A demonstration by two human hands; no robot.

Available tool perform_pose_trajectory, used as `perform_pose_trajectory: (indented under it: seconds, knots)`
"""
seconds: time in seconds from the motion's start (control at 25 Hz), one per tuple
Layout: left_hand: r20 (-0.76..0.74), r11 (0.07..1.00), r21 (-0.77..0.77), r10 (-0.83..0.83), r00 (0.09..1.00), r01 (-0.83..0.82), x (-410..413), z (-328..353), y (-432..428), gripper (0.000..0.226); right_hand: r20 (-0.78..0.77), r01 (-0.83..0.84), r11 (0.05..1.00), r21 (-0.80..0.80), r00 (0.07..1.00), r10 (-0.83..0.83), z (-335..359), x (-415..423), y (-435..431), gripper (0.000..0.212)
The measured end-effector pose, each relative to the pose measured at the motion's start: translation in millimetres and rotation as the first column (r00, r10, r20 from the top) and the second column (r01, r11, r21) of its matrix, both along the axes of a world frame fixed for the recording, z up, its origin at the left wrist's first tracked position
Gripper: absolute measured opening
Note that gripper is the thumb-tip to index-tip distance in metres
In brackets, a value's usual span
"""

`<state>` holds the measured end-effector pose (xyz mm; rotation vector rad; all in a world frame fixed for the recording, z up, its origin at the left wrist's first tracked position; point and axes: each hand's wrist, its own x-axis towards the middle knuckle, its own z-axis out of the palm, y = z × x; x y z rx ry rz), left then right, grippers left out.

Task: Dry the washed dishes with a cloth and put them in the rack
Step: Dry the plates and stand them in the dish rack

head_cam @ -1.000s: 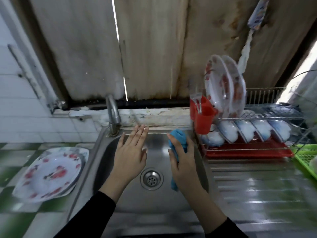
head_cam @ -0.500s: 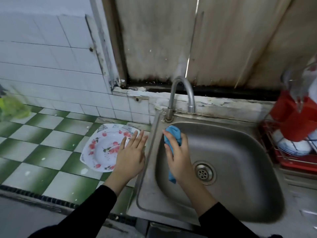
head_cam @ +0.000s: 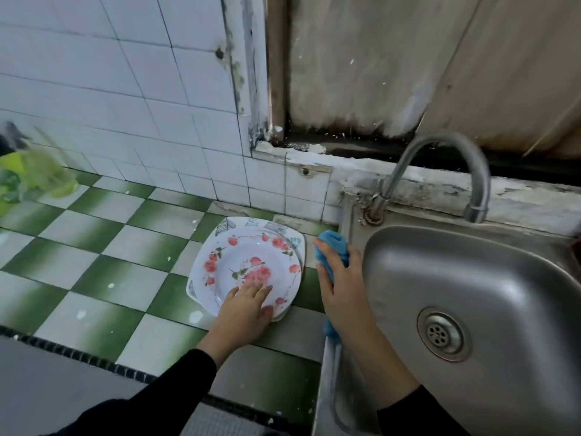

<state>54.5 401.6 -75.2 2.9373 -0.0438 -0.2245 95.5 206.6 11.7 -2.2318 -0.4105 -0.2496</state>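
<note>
A: Where was the plate relative to the hands?

B: The plate (head_cam: 248,269) lay flat on the desk (head_cam: 103,247), just left of the sink (head_cam: 490,272), with its flowers facing up. It sat on a second plate (head_cam: 298,243), whose corner showed behind it. The left hand (head_cam: 245,313) rested on its near rim. The fingers lay straight and flat on the plate, with the thumb by the edge, and they were curled round nothing.

A: And the other one?

B: The right hand (head_cam: 342,287) was just beside the plate, on its right, at the sink's left rim. Its fingers were wrapped round a blue cloth (head_cam: 333,243), which stuck out past the fingertips and again below the wrist. The cloth and the plate were apart.

A: What about the surface?

B: It was green-and-white chequered tile with a few pale specks. The steel sink had a drain (head_cam: 443,333) in its bottom and a curved tap (head_cam: 440,158) at its back left corner.

A: And the room?

B: There were white wall tiles (head_cam: 125,89) behind the desk and a stained pale panel (head_cam: 361,58) behind the sink. A green bag (head_cam: 31,174) sat at the far left, too blurred to say more about it. Black sleeves covered both forearms.
</note>
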Motion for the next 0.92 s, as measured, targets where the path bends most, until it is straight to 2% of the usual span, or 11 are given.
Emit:
perform_pose_trajectory:
  seconds: [0.12, 0.2, 0.28, 0.36, 0.44, 0.52, 0.6, 0.8, 0.92]
  knots:
    - [0.018, 0.995, -0.041, -0.089, 0.996, 0.090, -3.3, -19.4, 15.6, 0.055, -0.024, 0.005, 1.000, 0.003, 1.000, -0.005, -3.6, -2.1, 15.2, 0.039]
    - [0.104, 0.979, -0.043, -0.195, 0.975, 0.200, -4.9, -26.8, 24.1, 0.057, -0.077, 0.000, 1.000, 0.004, 0.997, 0.000, -3.5, -5.6, 21.5, 0.040]
    - [0.172, 0.956, -0.021, -0.285, 0.943, 0.292, -7.4, -32.2, 27.5, 0.055, -0.097, 0.005, 1.000, 0.014, 0.995, -0.003, -2.7, -8.9, 25.3, 0.041]
    - [0.178, 0.940, 0.031, -0.339, 0.924, 0.339, -12.0, -34.3, 23.2, 0.051, -0.098, 0.014, 0.999, 0.029, 0.995, -0.011, -0.2, -13.4, 28.5, 0.041]
    - [0.211, 0.920, 0.058, -0.391, 0.896, 0.387, -13.4, -32.5, 19.1, 0.062, -0.104, 0.021, 0.999, 0.024, 0.994, -0.019, 1.7, -19.6, 30.6, 0.041]
    - [0.229, 0.931, 0.028, -0.360, 0.904, 0.363, -16.5, -25.5, 17.3, 0.081, -0.115, 0.019, 1.000, 0.004, 0.993, -0.019, 4.4, -27.5, 30.4, 0.042]
    - [0.281, 0.943, -0.002, -0.317, 0.906, 0.331, -20.1, -17.1, 19.1, 0.084, -0.139, 0.021, 1.000, 0.004, 0.990, -0.020, 7.5, -33.8, 27.9, 0.042]
    - [0.450, 0.890, 0.149, -0.449, 0.772, 0.431, -34.5, -3.7, 23.6, 0.059, -0.191, 0.043, 0.999, 0.021, 0.981, -0.039, 12.6, -44.8, 17.8, 0.042]
    - [0.519, 0.847, 0.228, -0.522, 0.677, 0.480, -42.0, 5.7, 21.7, 0.061, -0.191, 0.057, 0.997, 0.050, 0.981, -0.046, 18.2, -51.9, 10.8, 0.042]
